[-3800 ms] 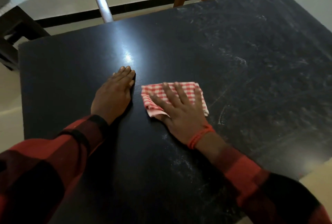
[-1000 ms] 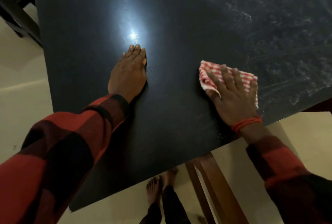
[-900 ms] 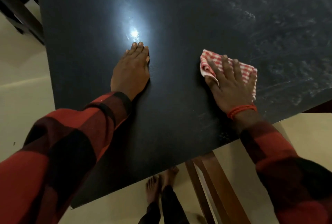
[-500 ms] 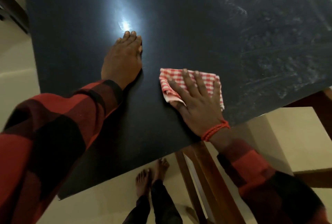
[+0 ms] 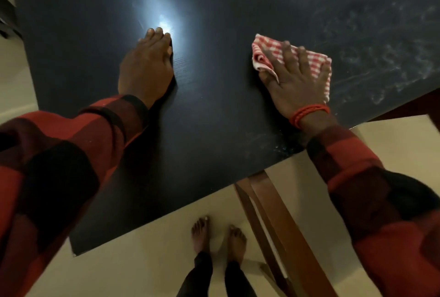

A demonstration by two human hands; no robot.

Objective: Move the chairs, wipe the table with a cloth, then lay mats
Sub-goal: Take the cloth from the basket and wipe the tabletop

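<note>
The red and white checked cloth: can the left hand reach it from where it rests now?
Probably yes: the left hand lies flat on the black table, with bare tabletop between it and the red and white checked cloth.

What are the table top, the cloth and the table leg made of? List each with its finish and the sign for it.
Table top: likely dark laminate or veneered board, semi-gloss; faint grain lines beside the left hand, a lamp glare, pale smears at right.
Cloth: woven fabric, probably cotton, matte; red-white check, soft folds under the right hand.
Table leg: brown wood, smooth, possibly varnished.
</note>
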